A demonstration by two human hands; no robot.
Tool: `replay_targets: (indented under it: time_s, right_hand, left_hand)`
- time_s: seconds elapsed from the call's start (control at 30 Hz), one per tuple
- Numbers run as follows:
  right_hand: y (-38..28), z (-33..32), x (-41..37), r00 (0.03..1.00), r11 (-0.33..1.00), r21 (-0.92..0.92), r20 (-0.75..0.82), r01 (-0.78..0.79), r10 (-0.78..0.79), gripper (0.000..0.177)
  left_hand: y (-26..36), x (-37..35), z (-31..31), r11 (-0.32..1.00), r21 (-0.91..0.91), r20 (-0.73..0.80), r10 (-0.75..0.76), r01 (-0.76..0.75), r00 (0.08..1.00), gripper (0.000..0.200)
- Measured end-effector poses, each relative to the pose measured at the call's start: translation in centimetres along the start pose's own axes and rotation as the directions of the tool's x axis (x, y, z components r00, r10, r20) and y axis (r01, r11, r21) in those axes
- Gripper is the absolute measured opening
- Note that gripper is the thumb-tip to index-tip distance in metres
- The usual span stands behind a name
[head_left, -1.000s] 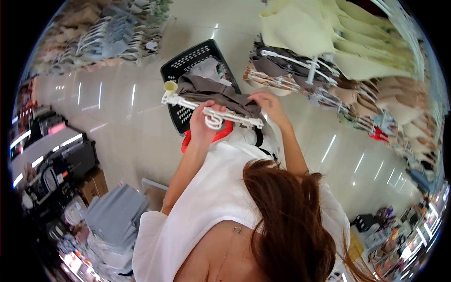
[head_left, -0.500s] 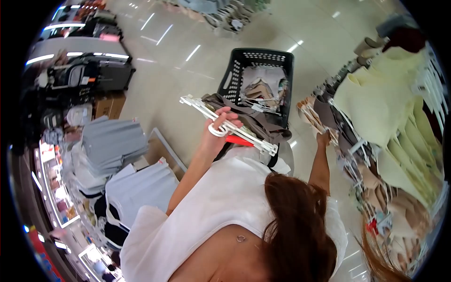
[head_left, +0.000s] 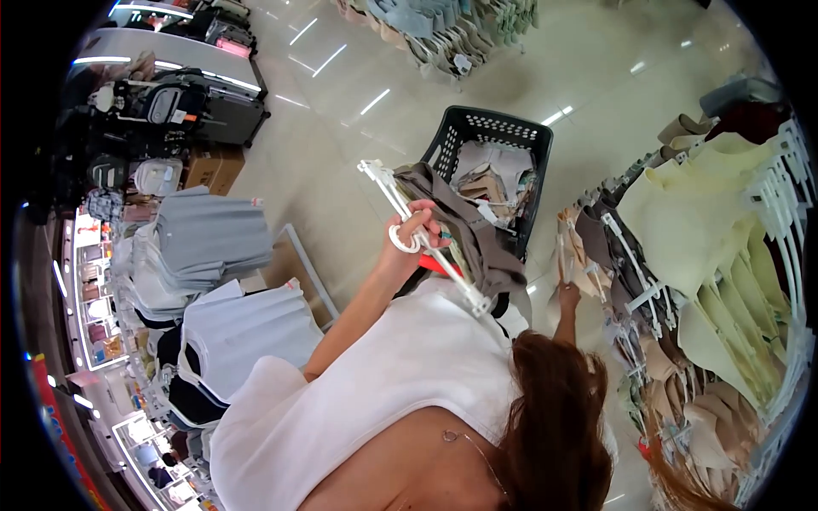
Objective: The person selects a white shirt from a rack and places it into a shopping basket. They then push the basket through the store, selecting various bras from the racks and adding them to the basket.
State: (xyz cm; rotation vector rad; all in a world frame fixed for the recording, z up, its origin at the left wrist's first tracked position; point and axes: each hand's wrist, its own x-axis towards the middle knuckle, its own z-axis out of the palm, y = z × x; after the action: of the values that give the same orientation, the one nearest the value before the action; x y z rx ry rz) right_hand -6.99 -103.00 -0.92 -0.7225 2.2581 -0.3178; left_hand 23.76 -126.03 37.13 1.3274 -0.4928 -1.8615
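Observation:
My left hand (head_left: pixel 416 228) is closed around several white clip hangers (head_left: pixel 388 189), held in front of my chest. Dark taupe clothes (head_left: pixel 481 230) hang from them, and a bit of red shows beneath. To the right, my right hand (head_left: pixel 569 295) is at the edge of the clothes rack, its fingers closed at a white hanger (head_left: pixel 561 254) beside beige garments (head_left: pixel 584 264). Its fingertips are small and partly hidden. Beyond my left hand stands a black shopping basket (head_left: pixel 545 170) with folded clothes and hangers inside.
Pale yellow tops (head_left: pixel 682 213) and brown garments crowd the right rack. On the left, grey shirts (head_left: pixel 213 230) and light blue shirts (head_left: pixel 256 332) hang beside a metal rail (head_left: pixel 311 277). A cardboard box (head_left: pixel 213 169) and suitcases stand farther off. Another clothes rack (head_left: pixel 452 38) is ahead.
The view has shifted, so the basket and racks appear lower. My right hand has drawn closer to me along the rack's edge. The hangers in my left hand now tilt more steeply.

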Motion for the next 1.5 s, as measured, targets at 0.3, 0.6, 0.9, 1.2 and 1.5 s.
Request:
replay_targets:
  time_s: [0.3,0.6,0.9,1.2,1.5]
  right_hand:
    - [-8.7,-4.0,-7.2,0.99,0.98,0.199,-0.14,-0.002,0.03,0.031]
    - [-20.5,-9.8,-7.6,0.977,0.875,0.466,0.088,0.13,-0.192,0.019]
    - [-35.0,-16.4,-17.2,0.775,0.696,0.63,0.227,0.345,-0.59,0.033]
    - [-37.3,-16.5,-18.3,0.419,0.549,0.66,0.365,0.514,-0.831,0.06]
    - [-41.3,-10.8,-14.5,0.846,0.801,0.492,0.209,0.342,-0.49,0.031]
  left_hand:
    - [-0.1,1.8,0.3,0.997,-0.038,0.084,-0.063,0.066,0.994,0.024]
    - [-0.7,1.9,1.4,0.99,0.117,0.374,-0.123,0.084,0.919,0.057]
    - [-1.6,2.0,1.2,0.989,-0.091,0.599,-0.037,0.114,0.8,0.075]
    - [-0.1,1.5,0.4,0.999,-0.024,0.599,-0.003,0.022,0.801,0.088]
    - [1.4,3.7,-3.9,0.949,0.195,0.519,0.114,-0.247,0.847,0.068]
